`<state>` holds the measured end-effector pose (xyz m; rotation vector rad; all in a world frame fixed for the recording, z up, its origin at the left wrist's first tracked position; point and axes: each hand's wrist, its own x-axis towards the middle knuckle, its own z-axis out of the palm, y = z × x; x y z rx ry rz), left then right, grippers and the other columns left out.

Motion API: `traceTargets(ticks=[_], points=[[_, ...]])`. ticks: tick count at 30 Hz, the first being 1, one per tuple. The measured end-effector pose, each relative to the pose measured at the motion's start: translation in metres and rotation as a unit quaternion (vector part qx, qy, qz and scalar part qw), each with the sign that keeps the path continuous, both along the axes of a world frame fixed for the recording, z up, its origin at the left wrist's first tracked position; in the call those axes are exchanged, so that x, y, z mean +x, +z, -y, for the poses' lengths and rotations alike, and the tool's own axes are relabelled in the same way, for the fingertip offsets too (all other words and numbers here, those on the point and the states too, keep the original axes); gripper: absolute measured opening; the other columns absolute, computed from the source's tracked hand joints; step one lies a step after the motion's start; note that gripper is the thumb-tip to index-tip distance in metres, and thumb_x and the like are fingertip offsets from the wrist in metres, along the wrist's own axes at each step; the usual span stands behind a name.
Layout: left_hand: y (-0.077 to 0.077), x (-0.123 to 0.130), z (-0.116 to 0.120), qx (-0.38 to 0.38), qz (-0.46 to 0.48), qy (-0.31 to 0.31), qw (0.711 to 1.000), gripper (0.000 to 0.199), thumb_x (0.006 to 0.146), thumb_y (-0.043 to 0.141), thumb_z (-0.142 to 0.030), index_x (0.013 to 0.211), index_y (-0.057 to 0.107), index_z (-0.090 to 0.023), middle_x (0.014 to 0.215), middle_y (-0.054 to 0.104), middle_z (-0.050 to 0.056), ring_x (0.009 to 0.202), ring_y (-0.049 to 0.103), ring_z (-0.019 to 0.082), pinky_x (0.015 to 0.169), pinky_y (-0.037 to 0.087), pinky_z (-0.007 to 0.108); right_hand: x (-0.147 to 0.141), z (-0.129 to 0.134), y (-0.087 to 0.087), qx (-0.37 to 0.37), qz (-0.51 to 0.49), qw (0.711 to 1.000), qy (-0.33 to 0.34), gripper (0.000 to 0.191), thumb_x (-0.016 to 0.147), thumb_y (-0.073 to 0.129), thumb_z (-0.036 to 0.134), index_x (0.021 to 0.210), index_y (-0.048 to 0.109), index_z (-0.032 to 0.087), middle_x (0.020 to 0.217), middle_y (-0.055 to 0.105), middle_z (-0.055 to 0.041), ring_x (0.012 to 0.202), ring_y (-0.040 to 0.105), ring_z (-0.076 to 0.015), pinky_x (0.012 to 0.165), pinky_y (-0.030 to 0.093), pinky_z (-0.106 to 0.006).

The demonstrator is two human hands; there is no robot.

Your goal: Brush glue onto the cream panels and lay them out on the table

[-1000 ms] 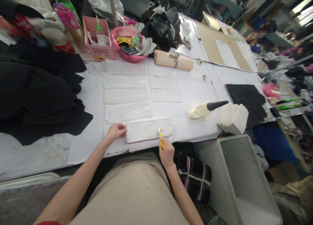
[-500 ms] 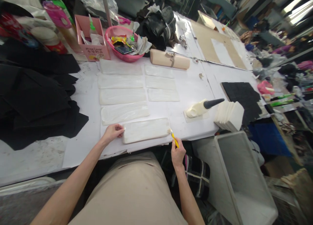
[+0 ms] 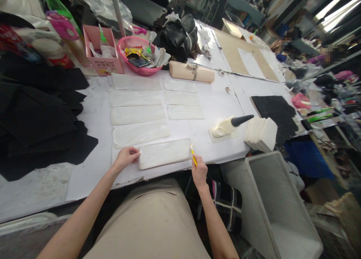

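Note:
In my right hand (image 3: 199, 170) is a small brush with a yellow handle (image 3: 194, 160); its pale bristles touch the right end of a long white panel (image 3: 165, 153). My left hand (image 3: 127, 157) pinches at the panel's left end, thumb and fingers pressed together at its edge. The panel lies near the table's front edge and looks like a stack of thin strips. Behind it, several whitish strips (image 3: 137, 114) lie flat in two columns, with a wet-looking sheen. A cream bottle with a dark cone-shaped tip (image 3: 225, 128) rests on its side to the right.
Black sheets (image 3: 42, 116) pile up at the left. Along the back stand a pink box (image 3: 105, 65), a pink basin (image 3: 141, 70) and a beige roll (image 3: 191, 71). White pieces (image 3: 261, 135) and black pieces (image 3: 273, 116) are stacked right. A large grey bin (image 3: 261, 199) stands below the table edge.
The brush has moved slightly up and left along the panel's right end, standing more upright. My left hand stays at the left end. The whole view has shifted a little.

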<state>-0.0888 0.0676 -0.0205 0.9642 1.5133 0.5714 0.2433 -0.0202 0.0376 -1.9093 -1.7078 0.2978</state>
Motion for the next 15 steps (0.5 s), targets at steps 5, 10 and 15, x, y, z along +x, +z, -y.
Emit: traceTargets(ticks=[5,10,15], points=[[-0.001,0.001,0.0,-0.005,-0.006,0.012,1.0,0.034,0.049,0.073,-0.045,0.063,0.06,-0.017,0.046,0.061,-0.001,0.043,0.057,0.014,0.046,0.049,0.027,-0.004,0.004,0.004,-0.034,-0.077,0.995,0.044,0.025,0.097,0.044,0.032,0.105,0.063,0.019,0.093,0.069,-0.007,0.084,0.066,-0.018,0.078,0.05,-0.028],[0.0,0.003,0.002,0.002,-0.013,0.018,1.0,0.033,0.05,0.071,-0.045,0.062,0.059,-0.017,0.048,0.061,-0.001,0.043,0.056,0.014,0.047,0.048,0.027,0.006,-0.014,0.002,0.014,-0.047,0.999,-0.017,0.029,0.097,0.041,0.034,0.108,0.062,0.018,0.099,0.068,-0.0093,0.09,0.065,-0.0198,0.081,0.05,-0.031],[0.003,0.005,0.002,0.001,-0.011,0.027,1.0,0.032,0.049,0.071,-0.045,0.062,0.059,-0.018,0.047,0.059,-0.001,0.044,0.055,0.014,0.047,0.047,0.027,-0.025,-0.018,-0.01,-0.025,0.004,0.995,0.094,0.029,0.099,0.037,0.028,0.107,0.062,0.017,0.091,0.067,-0.0101,0.083,0.064,-0.02,0.076,0.05,-0.031]])
